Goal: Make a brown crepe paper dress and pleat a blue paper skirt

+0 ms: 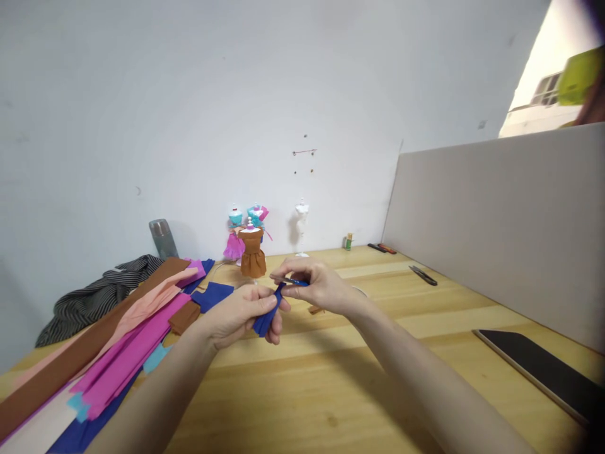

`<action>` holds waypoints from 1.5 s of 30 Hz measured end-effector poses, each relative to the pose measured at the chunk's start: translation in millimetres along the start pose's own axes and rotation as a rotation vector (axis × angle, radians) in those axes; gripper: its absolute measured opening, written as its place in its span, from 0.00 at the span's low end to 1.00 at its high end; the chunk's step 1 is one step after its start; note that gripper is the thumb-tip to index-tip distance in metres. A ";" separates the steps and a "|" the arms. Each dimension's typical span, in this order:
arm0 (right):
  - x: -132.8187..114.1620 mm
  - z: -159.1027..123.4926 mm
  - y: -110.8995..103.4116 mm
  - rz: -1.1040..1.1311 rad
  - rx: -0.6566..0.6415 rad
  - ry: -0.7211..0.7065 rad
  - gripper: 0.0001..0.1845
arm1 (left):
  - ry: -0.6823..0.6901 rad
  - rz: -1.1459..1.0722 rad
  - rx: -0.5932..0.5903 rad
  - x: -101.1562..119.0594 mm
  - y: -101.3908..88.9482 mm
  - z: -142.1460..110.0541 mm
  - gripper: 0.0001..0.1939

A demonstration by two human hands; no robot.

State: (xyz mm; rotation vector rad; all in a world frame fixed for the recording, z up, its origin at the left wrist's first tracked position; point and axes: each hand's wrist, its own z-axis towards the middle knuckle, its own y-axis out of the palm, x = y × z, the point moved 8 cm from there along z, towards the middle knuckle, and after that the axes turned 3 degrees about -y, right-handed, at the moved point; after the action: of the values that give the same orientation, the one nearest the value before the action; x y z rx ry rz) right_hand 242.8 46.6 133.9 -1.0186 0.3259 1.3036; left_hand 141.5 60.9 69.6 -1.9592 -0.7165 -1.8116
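Observation:
In front of me, above the table, my left hand (248, 312) pinches a folded, gathered strip of blue crepe paper (267, 320) between thumb and fingers. The strip's narrow upper end points toward my right hand (321, 287). That hand is closed around small blue-handled snips (297, 282), whose metal blades point left, just above the strip's upper end. Fingers hide part of the tool, and I cannot tell whether its blades touch the paper. Behind my hands stands a small dress form (253, 252) in a brown crepe paper dress.
Crepe paper strips (137, 334), striped cloth (101, 293) and a bottle (163, 238) lie or stand left. Dressed mini forms (235, 233) and a bare white form (302, 227) stand by the wall. Right are black snips (423, 275), a phone-like dark slab (539, 369) and a grey partition (496, 233).

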 end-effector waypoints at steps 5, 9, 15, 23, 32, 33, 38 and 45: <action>19.0 0.5 -10.4 0.045 0.230 0.162 0.19 | 0.090 0.070 0.149 4.8 -11.9 3.6 0.18; 30.1 0.5 -0.5 0.021 0.205 0.254 0.19 | 0.134 0.109 0.236 5.7 -15.7 6.7 0.20; 31.4 0.6 10.3 -0.002 0.103 0.254 0.10 | 0.143 0.241 0.320 5.3 -23.7 6.9 0.21; 17.2 -2.3 12.3 -0.054 -0.020 0.266 0.08 | 0.059 0.443 0.221 2.4 -16.3 5.0 0.14; 19.0 -1.4 14.4 -0.025 -0.016 0.222 0.11 | 0.046 0.423 0.225 0.7 -17.8 5.3 0.14; 18.7 -1.1 12.9 -0.021 0.002 0.225 0.12 | 0.057 0.406 0.219 1.8 -17.6 5.0 0.14; 18.2 -1.2 9.6 0.014 0.048 0.293 0.13 | 0.125 0.342 0.292 7.6 -23.8 2.3 0.16; 18.5 -5.3 14.5 0.074 0.052 0.400 0.08 | 0.140 0.304 0.283 7.6 -21.3 4.9 0.16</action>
State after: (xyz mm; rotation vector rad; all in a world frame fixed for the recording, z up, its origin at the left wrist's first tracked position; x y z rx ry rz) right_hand 236.9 53.3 111.5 -1.2305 0.7026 1.1442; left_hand 132.9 81.7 75.2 -1.6399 -0.5599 -1.5530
